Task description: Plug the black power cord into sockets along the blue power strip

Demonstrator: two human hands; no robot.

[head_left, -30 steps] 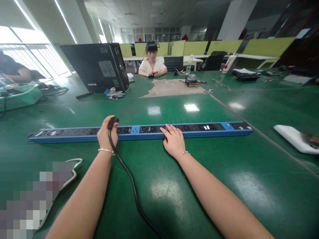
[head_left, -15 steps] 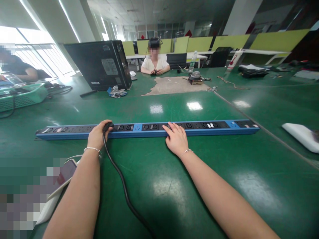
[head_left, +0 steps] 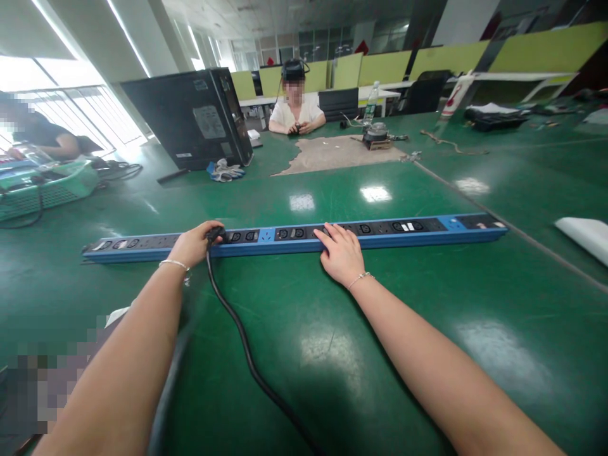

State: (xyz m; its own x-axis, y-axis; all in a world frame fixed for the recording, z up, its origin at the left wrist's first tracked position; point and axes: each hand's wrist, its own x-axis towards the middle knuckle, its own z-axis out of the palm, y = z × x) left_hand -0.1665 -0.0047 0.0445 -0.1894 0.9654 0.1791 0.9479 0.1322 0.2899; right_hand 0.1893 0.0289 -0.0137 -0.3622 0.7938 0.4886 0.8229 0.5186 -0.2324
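A long blue power strip [head_left: 285, 249] with a row of black sockets lies across the green table in front of me. My left hand [head_left: 194, 246] is closed around a black plug [head_left: 216, 234] at the strip's left half. Whether the plug sits fully in a socket is hidden by my fingers. From it a black cable [head_left: 242, 329] runs down toward me over the table. Resting on the strip right of centre, my right hand [head_left: 342, 253] has its fingers stretched out and slightly spread across the sockets.
Behind the strip stand a black computer case [head_left: 190, 120] and a pair of work gloves [head_left: 225, 171]. A green basket [head_left: 61, 190] is at the left. Across the table sits a person [head_left: 297, 114], near a water bottle [head_left: 372, 104]. A white object [head_left: 582, 234] lies at the right.
The view has shifted, so the strip appears a little farther right. My left forearm is angled lower, with the plug still in that hand. The right hand stays on the strip.
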